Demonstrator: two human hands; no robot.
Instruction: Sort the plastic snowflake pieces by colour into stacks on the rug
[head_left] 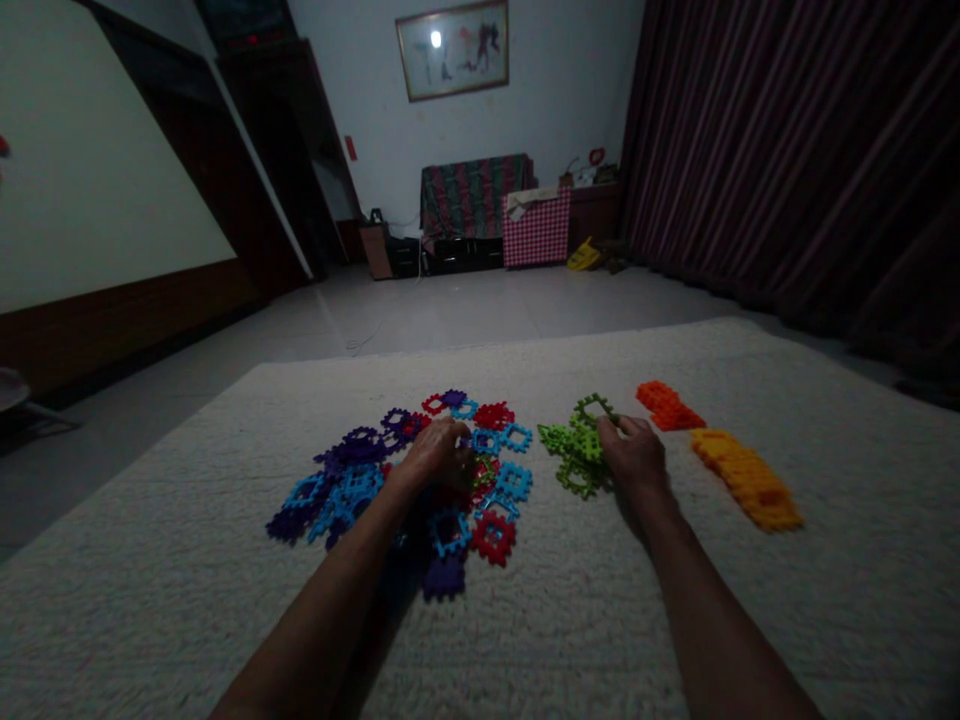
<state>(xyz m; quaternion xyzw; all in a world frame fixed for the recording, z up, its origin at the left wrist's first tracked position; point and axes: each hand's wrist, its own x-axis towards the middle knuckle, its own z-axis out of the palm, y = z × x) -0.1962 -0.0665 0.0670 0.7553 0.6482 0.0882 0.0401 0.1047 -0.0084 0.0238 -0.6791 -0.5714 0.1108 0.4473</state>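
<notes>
My left hand (441,455) reaches into a mixed pile of blue, purple and red toothed plastic pieces, its fingers bent downward; what they hold, if anything, is hidden. A green piece (486,470) lies beside its fingertips. My right hand (634,455) pinches a green square frame (595,405) at the green pile (577,450). Light blue pieces (514,480) and a red piece (493,537) lie at the right side of the mixed pile. Purple pieces (360,445) spread to the left.
Orange-red pieces (667,405) and a row of yellow-orange pieces (746,480) lie right of my right hand. Everything rests on a pale textured mat (570,620). Farther back are a tiled floor (480,305), a checkered cloth (535,230) and dark curtains (750,150).
</notes>
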